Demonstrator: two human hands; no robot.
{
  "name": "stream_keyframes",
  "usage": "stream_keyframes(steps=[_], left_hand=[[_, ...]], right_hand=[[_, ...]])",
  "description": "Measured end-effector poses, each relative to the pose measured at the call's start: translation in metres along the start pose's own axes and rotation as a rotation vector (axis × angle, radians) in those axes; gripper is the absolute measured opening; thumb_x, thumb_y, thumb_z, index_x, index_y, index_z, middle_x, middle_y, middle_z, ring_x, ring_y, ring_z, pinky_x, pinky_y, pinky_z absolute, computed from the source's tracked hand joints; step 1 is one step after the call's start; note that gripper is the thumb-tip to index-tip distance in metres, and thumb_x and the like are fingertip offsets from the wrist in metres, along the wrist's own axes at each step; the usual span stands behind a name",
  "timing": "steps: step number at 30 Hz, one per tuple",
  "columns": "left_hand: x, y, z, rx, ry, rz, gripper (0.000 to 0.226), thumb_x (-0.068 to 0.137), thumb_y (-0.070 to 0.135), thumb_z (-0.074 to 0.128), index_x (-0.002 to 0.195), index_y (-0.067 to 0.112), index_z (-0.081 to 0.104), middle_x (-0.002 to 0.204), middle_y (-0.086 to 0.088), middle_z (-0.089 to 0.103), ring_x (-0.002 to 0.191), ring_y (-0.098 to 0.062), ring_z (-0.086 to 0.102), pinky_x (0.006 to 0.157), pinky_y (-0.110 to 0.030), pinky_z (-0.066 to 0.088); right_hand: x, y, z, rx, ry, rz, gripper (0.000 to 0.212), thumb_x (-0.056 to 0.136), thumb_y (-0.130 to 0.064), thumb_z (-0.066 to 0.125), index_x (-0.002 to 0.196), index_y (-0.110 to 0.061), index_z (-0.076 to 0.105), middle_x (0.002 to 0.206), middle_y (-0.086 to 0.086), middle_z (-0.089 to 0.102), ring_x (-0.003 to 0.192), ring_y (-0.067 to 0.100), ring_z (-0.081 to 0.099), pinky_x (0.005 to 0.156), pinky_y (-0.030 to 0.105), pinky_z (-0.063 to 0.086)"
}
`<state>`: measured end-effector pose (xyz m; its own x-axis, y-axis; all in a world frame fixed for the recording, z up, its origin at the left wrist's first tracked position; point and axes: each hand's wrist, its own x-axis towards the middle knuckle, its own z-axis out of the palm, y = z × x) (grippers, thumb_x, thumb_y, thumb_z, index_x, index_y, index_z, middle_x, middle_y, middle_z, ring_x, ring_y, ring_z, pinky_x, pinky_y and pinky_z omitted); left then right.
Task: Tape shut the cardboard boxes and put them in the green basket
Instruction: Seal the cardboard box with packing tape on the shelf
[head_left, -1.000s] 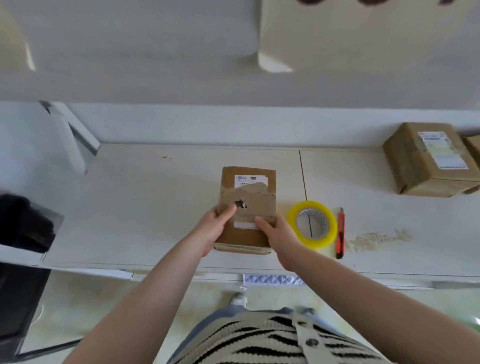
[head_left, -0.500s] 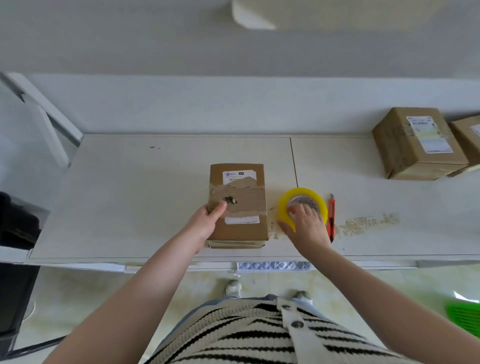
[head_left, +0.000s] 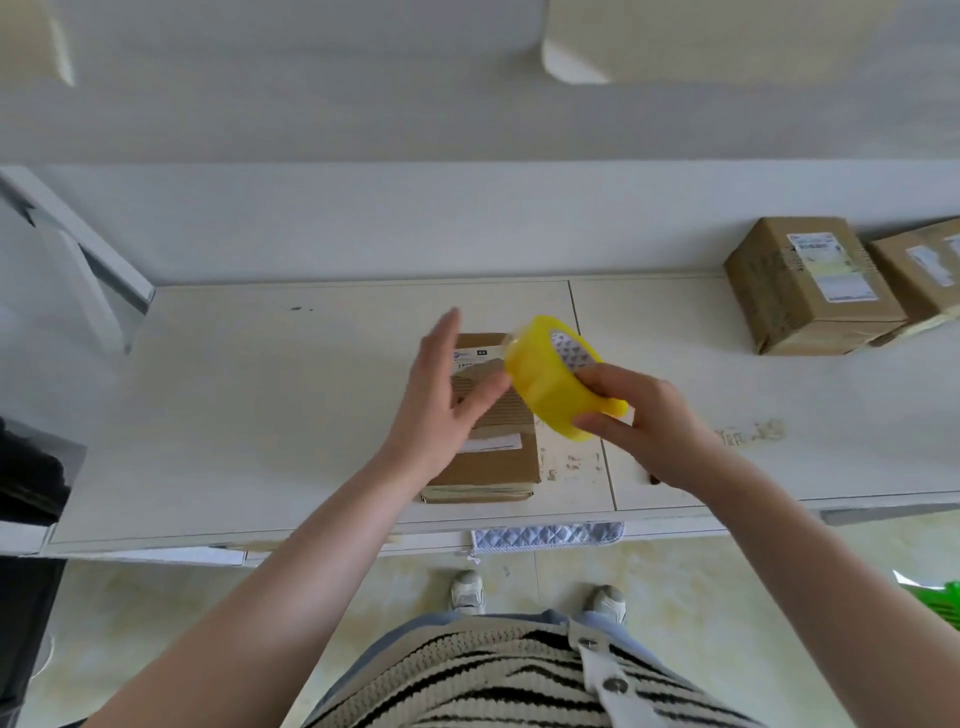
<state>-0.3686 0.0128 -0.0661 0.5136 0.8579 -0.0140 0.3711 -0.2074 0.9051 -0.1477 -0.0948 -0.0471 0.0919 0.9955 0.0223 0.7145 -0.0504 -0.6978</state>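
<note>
Right hand (head_left: 644, 421): fingers clamped on tape roll (head_left: 558, 382).
Left hand (head_left: 447, 395): fingers spread, empty, beside roll.
Risk: tape end hard to find; box (head_left: 488, 457) below the fingers unsteadied.

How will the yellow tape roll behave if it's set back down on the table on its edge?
The yellow tape roll is a round ring, so on edge it would probably roll along the smooth table. The right hand lifts it with fingertips alone, so it seems light. Its glossy face may be slightly slippery.

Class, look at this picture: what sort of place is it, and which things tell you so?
Probably a small parcel-packing bench: labelled cardboard boxes on a white worktop, and a yellow tape roll held over another box.
</note>
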Motion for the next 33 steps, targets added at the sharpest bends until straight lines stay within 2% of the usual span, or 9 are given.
stream_keyframes(steps=[2, 4, 8, 12, 15, 19, 24, 28, 33], left_hand=[[0.002, 0.022, -0.004, -0.145, -0.137, 0.031, 0.087, 0.077, 0.060, 0.064, 0.150, 0.023, 0.034, 0.151, 0.005, 0.040, 0.134, -0.001, 0.043, 0.108, -0.024, 0.040], [0.002, 0.031, -0.010, -0.186, -0.100, 0.011, 0.081, 0.069, 0.053, 0.072, 0.140, 0.022, 0.047, 0.136, 0.004, 0.054, 0.120, 0.001, 0.056, 0.096, -0.020, 0.050], [-0.007, 0.030, -0.017, -0.271, 0.015, -0.020, 0.076, 0.065, 0.043, 0.079, 0.133, 0.017, 0.056, 0.126, 0.000, 0.065, 0.116, -0.012, 0.062, 0.094, -0.029, 0.053], [-0.009, 0.028, -0.020, -0.492, 0.200, -0.044, 0.032, 0.074, 0.031, 0.076, 0.103, 0.018, 0.072, 0.101, 0.003, 0.076, 0.097, -0.010, 0.070, 0.079, -0.020, 0.055], [-0.004, 0.026, -0.025, -0.533, 0.269, -0.099, 0.005, 0.080, 0.017, 0.075, 0.081, 0.016, 0.071, 0.096, -0.001, 0.077, 0.096, -0.016, 0.072, 0.083, -0.032, 0.057], [0.000, 0.027, -0.034, -0.378, 0.323, -0.078, 0.017, 0.086, 0.007, 0.071, 0.072, 0.016, 0.067, 0.089, 0.003, 0.076, 0.090, -0.014, 0.073, 0.084, -0.030, 0.055], [0.003, 0.032, -0.053, -0.362, 0.366, 0.019, 0.015, 0.091, 0.009, 0.066, 0.078, 0.014, 0.062, 0.079, 0.007, 0.076, 0.077, -0.009, 0.072, 0.067, -0.018, 0.053], [0.004, 0.030, -0.051, -0.418, 0.386, -0.149, 0.014, 0.096, 0.013, 0.060, 0.082, 0.014, 0.058, 0.077, 0.012, 0.075, 0.065, -0.002, 0.067, 0.057, -0.014, 0.048], [0.002, 0.017, -0.065, -0.754, 0.138, -0.384, 0.014, 0.095, 0.011, 0.057, 0.082, 0.013, 0.059, 0.084, 0.003, 0.075, 0.069, -0.005, 0.065, 0.063, -0.017, 0.051]], right_hand=[[0.000, -0.017, 0.000, 0.031, -0.039, -0.081, 0.039, 0.085, -0.042, 0.063, 0.117, -0.020, 0.064, 0.093, -0.012, 0.064, 0.081, 0.011, 0.058, 0.071, 0.023, 0.046], [0.001, -0.027, 0.002, 0.060, -0.054, -0.114, 0.037, 0.087, -0.042, 0.062, 0.118, -0.022, 0.064, 0.092, -0.015, 0.063, 0.082, 0.008, 0.057, 0.070, 0.017, 0.044], [0.005, -0.036, 0.002, 0.040, -0.080, -0.143, 0.046, 0.088, -0.046, 0.060, 0.124, -0.018, 0.062, 0.099, -0.029, 0.057, 0.083, -0.001, 0.056, 0.072, 0.009, 0.040], [0.009, -0.044, 0.003, 0.017, -0.138, -0.149, 0.043, 0.086, -0.040, 0.060, 0.122, -0.016, 0.062, 0.096, -0.027, 0.055, 0.074, -0.009, 0.052, 0.070, 0.006, 0.038], [0.013, -0.047, 0.002, -0.003, -0.187, -0.184, 0.035, 0.088, -0.032, 0.064, 0.118, -0.014, 0.062, 0.088, -0.014, 0.056, 0.068, -0.010, 0.052, 0.065, 0.005, 0.037], [0.026, -0.054, -0.002, 0.034, -0.252, -0.195, 0.037, 0.087, -0.044, 0.059, 0.111, -0.016, 0.062, 0.087, -0.004, 0.061, 0.073, 0.006, 0.053, 0.063, 0.015, 0.040], [0.056, -0.051, -0.013, -0.118, -0.116, 0.008, 0.043, 0.085, -0.064, 0.049, 0.082, -0.023, 0.064, 0.068, -0.005, 0.059, 0.066, 0.014, 0.055, 0.064, 0.035, 0.045], [0.073, -0.053, -0.012, -0.218, -0.103, 0.107, 0.046, 0.087, -0.064, 0.050, 0.064, -0.024, 0.059, 0.063, -0.006, 0.055, 0.061, 0.014, 0.052, 0.054, 0.030, 0.037], [0.081, -0.054, -0.008, -0.168, -0.140, 0.154, 0.055, 0.089, -0.063, 0.049, 0.055, -0.020, 0.052, 0.052, -0.005, 0.044, 0.049, 0.013, 0.042, 0.051, 0.026, 0.030]])
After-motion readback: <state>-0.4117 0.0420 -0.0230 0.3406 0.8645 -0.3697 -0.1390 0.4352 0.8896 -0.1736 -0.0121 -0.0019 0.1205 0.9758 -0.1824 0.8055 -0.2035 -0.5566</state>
